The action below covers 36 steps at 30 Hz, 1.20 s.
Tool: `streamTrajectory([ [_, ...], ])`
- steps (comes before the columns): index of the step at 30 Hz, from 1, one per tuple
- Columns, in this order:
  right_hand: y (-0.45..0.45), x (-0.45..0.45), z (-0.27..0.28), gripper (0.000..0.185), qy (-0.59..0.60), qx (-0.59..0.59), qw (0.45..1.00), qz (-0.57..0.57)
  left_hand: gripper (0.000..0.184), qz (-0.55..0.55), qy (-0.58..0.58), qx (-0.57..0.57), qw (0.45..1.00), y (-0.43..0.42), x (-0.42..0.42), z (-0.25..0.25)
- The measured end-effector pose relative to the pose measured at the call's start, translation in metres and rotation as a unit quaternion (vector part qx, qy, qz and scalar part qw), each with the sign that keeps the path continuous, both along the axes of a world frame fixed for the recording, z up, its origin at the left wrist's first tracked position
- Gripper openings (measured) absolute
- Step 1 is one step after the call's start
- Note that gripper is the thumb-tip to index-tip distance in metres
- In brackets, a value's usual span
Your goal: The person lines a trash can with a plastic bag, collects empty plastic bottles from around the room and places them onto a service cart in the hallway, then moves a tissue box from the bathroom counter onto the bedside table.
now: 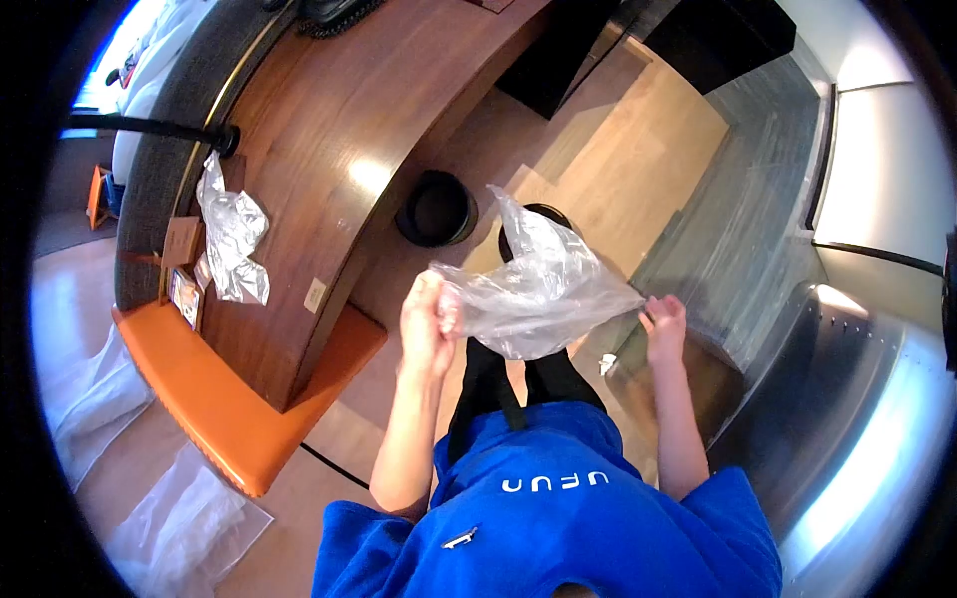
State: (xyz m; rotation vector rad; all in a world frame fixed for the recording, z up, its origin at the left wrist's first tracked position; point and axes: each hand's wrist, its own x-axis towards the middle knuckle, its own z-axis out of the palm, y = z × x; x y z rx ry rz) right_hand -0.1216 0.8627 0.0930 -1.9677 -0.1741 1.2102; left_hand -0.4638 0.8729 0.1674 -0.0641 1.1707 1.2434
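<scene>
Blue shirt (598, 528) fills the foreground; beyond it stands a bin (407, 221), its inside too dark to read. Left hand (426, 321) grips a clear bag (538, 289), right hand (665, 324) pinches its other end; it stretches crosswise, one corner pointing forward, above wood floor (648, 125), near a desk (299, 140) and orange bench (224, 419).

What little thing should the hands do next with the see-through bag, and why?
Maybe gently spread the bag wider: the left hand and right hand grip opposite sides, it looks crumpled between them, and a black bin stands close by.
</scene>
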Motion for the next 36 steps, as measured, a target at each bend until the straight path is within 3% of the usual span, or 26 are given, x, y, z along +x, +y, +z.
streamTrajectory([
  [2,0.013,-0.066,0.066,0.071,-0.205,0.117,0.915,0.326,0.016,-0.066,0.113,-0.056,0.99,0.013,0.038,0.011],
  [4,0.026,-0.105,0.076,0.082,-0.271,0.245,0.781,0.506,0.016,-0.123,0.105,-0.043,0.986,0.02,0.075,0.019],
  [6,0.025,-0.109,0.026,0.084,-0.252,0.142,0.808,0.513,0.021,-0.249,0.283,0.031,0.926,-0.003,0.104,-0.003],
  [8,0.022,-0.089,-0.025,0.08,-0.271,0.106,0.817,0.497,0.033,-0.423,0.594,0.1,0.677,-0.007,0.11,0.003],
  [9,0.012,-0.072,-0.056,0.074,-0.292,0.057,0.815,0.498,0.04,-0.519,0.568,0.03,0.638,-0.01,0.104,-0.012],
  [11,0.014,-0.042,-0.081,0.068,-0.313,0.007,0.812,0.493,0.035,-0.557,0.586,-0.024,0.589,-0.029,0.08,-0.067],
  [12,0.02,-0.028,-0.084,0.059,-0.202,-0.045,0.867,0.453,0.033,-0.559,0.602,-0.034,0.568,-0.026,0.068,-0.085],
  [13,0.029,-0.024,-0.087,0.051,-0.086,-0.095,0.906,0.404,0.033,-0.476,0.648,-0.006,0.595,-0.004,0.062,-0.083],
  [14,0.05,-0.025,-0.079,0.051,-0.09,-0.097,0.905,0.403,0.032,-0.386,0.683,0.021,0.619,0.024,0.06,-0.075],
  [15,0.078,-0.029,-0.064,0.042,-0.108,0.071,0.952,0.278,0.032,-0.293,0.713,0.106,0.628,0.046,0.054,-0.068],
  [16,0.095,-0.032,-0.068,0.034,-0.12,0.237,0.954,0.14,0.032,-0.194,0.732,0.188,0.626,0.063,0.051,-0.074],
  [17,0.095,-0.025,-0.098,0.034,-0.124,0.235,0.954,0.138,0.03,-0.077,0.731,0.2,0.647,0.07,0.051,-0.107],
  [18,0.089,-0.007,-0.138,0.034,-0.218,0.147,0.931,0.253,0.024,-0.151,0.714,0.047,0.682,0.078,0.047,-0.142],
  [19,0.084,0.011,-0.173,0.035,-0.303,0.053,0.881,0.359,0.024,-0.173,0.607,-0.038,0.775,0.053,0.032,-0.229],
  [20,0.066,0.02,-0.197,0.035,-0.306,0.049,0.884,0.351,0.024,-0.196,0.484,-0.119,0.845,0.028,0.017,-0.303],
  [22,0.045,0.024,-0.25,0.029,-0.21,0.065,0.945,0.241,0.025,-0.143,0.526,-0.067,0.836,0.047,0.028,-0.326],
  [24,0.022,0.027,-0.301,0.028,-0.208,0.016,0.946,0.249,0.027,-0.083,0.542,0.01,0.836,0.073,0.034,-0.352],
  [25,0.01,0.031,-0.32,0.027,-0.203,-0.019,0.945,0.258,0.027,-0.157,0.512,-0.004,0.845,0.058,0.023,-0.409],
  [26,-0.016,0.045,-0.357,0.027,-0.205,-0.019,0.946,0.252,0.027,-0.228,0.338,-0.087,0.909,0.035,0.014,-0.458],
  [28,-0.086,0.078,-0.431,0.025,-0.211,-0.248,0.886,0.329,0.028,-0.365,0.431,-0.087,0.821,0.025,0.021,-0.49],
  [29,-0.076,0.068,-0.418,0.024,-0.297,-0.28,0.84,0.358,0.027,-0.364,0.455,-0.06,0.81,0.016,0.027,-0.501],
  [31,-0.023,0.031,-0.396,0.028,-0.365,-0.251,0.834,0.33,0.027,-0.406,0.473,0.003,0.782,0.009,0.04,-0.524],
  [33,0.002,-0.005,-0.424,0.029,-0.488,0.063,0.771,0.404,0.033,-0.468,0.47,0.034,0.748,0.009,0.059,-0.523],
  [34,0.021,-0.038,-0.433,0.037,-0.429,0.091,0.758,0.483,0.037,-0.507,0.454,0.029,0.732,0.005,0.062,-0.532],
  [35,0.039,-0.073,-0.47,0.033,-0.356,0.032,0.788,0.501,0.045,-0.533,0.478,0.045,0.697,-0.006,0.065,-0.552],
  [36,0.056,-0.089,-0.506,0.03,-0.377,0.053,0.725,0.573,0.043,-0.533,0.487,0.062,0.689,-0.003,0.073,-0.56],
])
